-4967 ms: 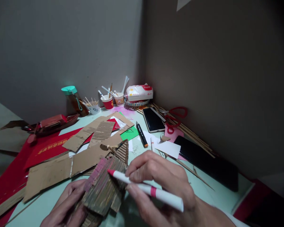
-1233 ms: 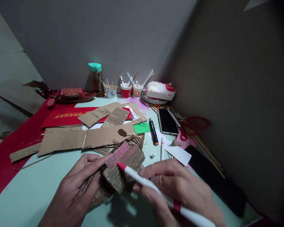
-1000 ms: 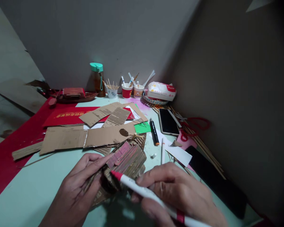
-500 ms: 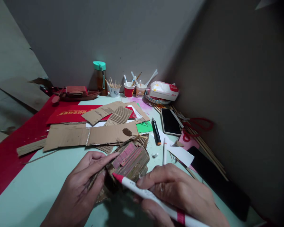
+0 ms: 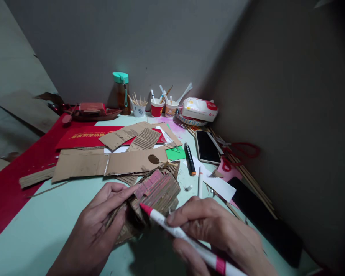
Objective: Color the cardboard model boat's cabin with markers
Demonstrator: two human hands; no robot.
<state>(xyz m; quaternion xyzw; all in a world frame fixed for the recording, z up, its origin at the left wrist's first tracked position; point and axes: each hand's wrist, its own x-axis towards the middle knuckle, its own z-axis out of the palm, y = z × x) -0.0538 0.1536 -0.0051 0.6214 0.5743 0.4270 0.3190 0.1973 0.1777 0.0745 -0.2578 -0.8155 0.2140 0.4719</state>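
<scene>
A small cardboard model (image 5: 161, 191) with a ridged, layered top is tilted above the table, part of that top coloured pink. My left hand (image 5: 100, 222) is closed on its left side, thumb below and fingers along the upper edge. In my right hand (image 5: 215, 226) is a white marker (image 5: 186, 239) with a red-pink tip and band, held like a pen. The tip meets or nearly meets the lower left edge of the ridged top. The marker's back end leaves the view at the bottom.
Flat cardboard pieces (image 5: 83, 165) lie behind the model. To the right are a black marker (image 5: 190, 159), a phone (image 5: 207, 147), red-handled scissors (image 5: 244, 151) and thin sticks. A bottle (image 5: 121, 94), a red paper cup (image 5: 157, 108) and a model boat (image 5: 93, 111) stand along the wall.
The marker tip has shifted slightly right and up along the model's edge. The model has tilted a little in my left hand. Both hands keep their hold.
</scene>
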